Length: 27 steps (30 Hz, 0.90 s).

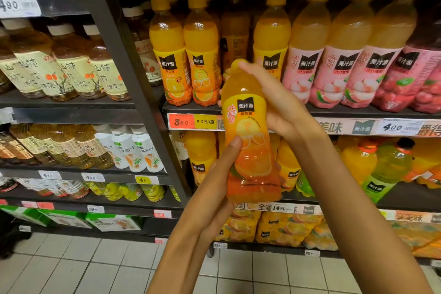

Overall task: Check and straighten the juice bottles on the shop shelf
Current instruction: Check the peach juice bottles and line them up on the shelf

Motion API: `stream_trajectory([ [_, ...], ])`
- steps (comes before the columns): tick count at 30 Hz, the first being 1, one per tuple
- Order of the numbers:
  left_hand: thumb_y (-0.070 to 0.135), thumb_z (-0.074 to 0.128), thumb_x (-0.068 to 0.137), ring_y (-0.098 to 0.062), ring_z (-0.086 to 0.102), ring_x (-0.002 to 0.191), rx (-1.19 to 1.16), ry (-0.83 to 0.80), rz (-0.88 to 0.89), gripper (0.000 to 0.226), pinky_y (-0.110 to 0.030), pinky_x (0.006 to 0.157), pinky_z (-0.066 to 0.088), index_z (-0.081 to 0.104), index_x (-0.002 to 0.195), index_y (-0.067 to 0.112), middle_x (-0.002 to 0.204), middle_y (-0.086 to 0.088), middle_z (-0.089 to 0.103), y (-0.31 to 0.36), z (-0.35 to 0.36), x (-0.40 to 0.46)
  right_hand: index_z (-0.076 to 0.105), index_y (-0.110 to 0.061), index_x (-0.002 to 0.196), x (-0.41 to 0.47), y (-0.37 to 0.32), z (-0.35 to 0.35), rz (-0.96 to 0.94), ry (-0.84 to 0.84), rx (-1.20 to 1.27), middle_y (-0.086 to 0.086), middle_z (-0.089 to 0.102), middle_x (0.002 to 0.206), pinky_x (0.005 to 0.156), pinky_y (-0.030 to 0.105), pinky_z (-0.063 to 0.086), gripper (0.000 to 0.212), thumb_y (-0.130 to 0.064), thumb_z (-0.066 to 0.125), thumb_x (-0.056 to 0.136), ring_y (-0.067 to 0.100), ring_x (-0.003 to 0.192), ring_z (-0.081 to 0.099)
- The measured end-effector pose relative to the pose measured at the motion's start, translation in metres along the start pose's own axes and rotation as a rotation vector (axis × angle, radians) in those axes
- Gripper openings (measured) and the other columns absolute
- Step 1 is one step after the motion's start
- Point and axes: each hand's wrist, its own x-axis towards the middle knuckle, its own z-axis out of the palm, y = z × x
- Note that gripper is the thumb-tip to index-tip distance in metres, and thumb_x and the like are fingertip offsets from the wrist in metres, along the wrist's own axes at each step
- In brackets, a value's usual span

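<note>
Up front, both hands grip an orange juice bottle (249,131) off the shelf (191,108): right hand (274,100) covers its cap (hidden), left hand (220,174) wraps the base.

Two bare forearms, no sleeves in view, left hand (214,174) and right hand (274,100) without gloves, rings or watch, slim wrists, short nail on left thumb

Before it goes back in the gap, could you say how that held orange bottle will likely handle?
The orange bottle looks full, so probably heavy for its size. Being tall and narrow, it may tip if nudged. Its glossy label could be slippery; both hands grip it.
</note>
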Motion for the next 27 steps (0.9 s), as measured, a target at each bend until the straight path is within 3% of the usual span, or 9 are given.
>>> stream_trajectory([
  [5,0.051,0.056,0.082,-0.035,0.07,0.087,-0.236,-0.109,-0.089,0.053,-0.039,0.064,0.058,0.071,0.109,0.007,0.099,-0.026,0.069,0.001,0.0,-0.006,0.062,-0.011,0.09,0.002,0.025,-0.005,0.196,0.001,0.065,0.01,0.065,0.08,0.071,0.036,0.055,0.023,-0.033,0.058,0.093,0.024,0.077,0.062],
  [8,0.048,0.059,0.08,-0.038,0.07,0.083,-0.273,-0.143,-0.146,0.06,-0.039,0.061,0.059,0.062,0.121,0.004,0.099,-0.028,0.068,0.004,0.002,-0.006,0.057,-0.007,0.102,0.001,0.034,-0.008,0.294,0.033,0.083,0.015,0.063,0.083,0.071,0.037,0.056,0.032,-0.036,0.06,0.09,0.028,0.08,0.062],
  [13,0.046,0.072,0.074,-0.039,0.071,0.081,-0.282,-0.165,-0.137,0.058,-0.041,0.061,0.059,0.067,0.113,0.004,0.098,-0.028,0.068,0.003,0.004,-0.005,0.058,-0.011,0.099,0.001,0.034,-0.01,0.266,0.075,0.083,0.011,0.064,0.08,0.069,0.037,0.057,0.027,-0.035,0.063,0.089,0.026,0.079,0.064],
  [16,0.038,0.068,0.075,-0.037,0.071,0.083,-0.187,-0.119,-0.145,0.049,-0.039,0.061,0.059,0.063,0.114,0.008,0.099,-0.026,0.069,-0.002,0.002,-0.002,0.066,-0.014,0.092,0.001,0.029,-0.011,0.143,0.096,0.096,0.011,0.07,0.083,0.063,0.033,0.059,0.019,-0.033,0.064,0.088,0.023,0.073,0.068],
  [19,0.038,0.068,0.073,-0.037,0.067,0.1,-0.047,-0.025,-0.102,0.059,-0.047,0.08,0.057,0.056,0.125,0.013,0.114,-0.023,0.067,-0.009,-0.005,0.002,0.076,-0.02,0.085,0.001,0.024,-0.012,-0.019,0.084,-0.005,0.012,0.073,0.098,0.078,0.038,0.058,0.017,-0.033,0.065,0.087,0.027,0.09,0.07],
  [20,0.037,0.071,0.072,-0.034,0.065,0.106,0.025,0.015,-0.072,0.061,-0.05,0.089,0.053,0.055,0.127,0.016,0.117,-0.018,0.067,-0.01,-0.007,0.003,0.076,-0.021,0.091,0.0,0.023,-0.012,-0.06,0.089,-0.045,0.011,0.073,0.102,0.085,0.04,0.056,0.019,-0.036,0.066,0.084,0.027,0.095,0.07],
  [22,0.041,0.071,0.07,-0.023,0.066,0.108,0.258,0.072,-0.002,0.057,-0.047,0.096,0.05,0.056,0.123,0.025,0.115,-0.003,0.07,-0.01,-0.011,0.005,0.062,-0.014,0.122,-0.003,0.02,-0.012,-0.125,0.123,-0.133,0.01,0.07,0.114,0.094,0.043,0.051,0.053,-0.041,0.069,0.077,0.027,0.107,0.066],
  [24,0.047,0.073,0.068,-0.012,0.068,0.103,0.421,0.104,0.06,0.053,-0.035,0.089,0.054,0.058,0.116,0.031,0.108,0.008,0.072,-0.009,-0.012,0.007,0.052,-0.013,0.132,-0.006,0.019,-0.01,-0.193,0.089,-0.16,0.009,0.068,0.119,0.095,0.043,0.051,0.062,-0.038,0.067,0.078,0.026,0.111,0.064],
  [27,0.045,0.08,0.067,-0.006,0.069,0.093,0.481,0.179,0.166,0.053,-0.02,0.073,0.056,0.057,0.113,0.032,0.101,0.009,0.072,-0.013,-0.013,0.012,0.059,-0.025,0.118,-0.015,0.015,-0.005,-0.26,0.026,-0.237,0.002,0.069,0.115,0.088,0.035,0.053,0.039,-0.035,0.064,0.08,0.019,0.109,0.065],
])
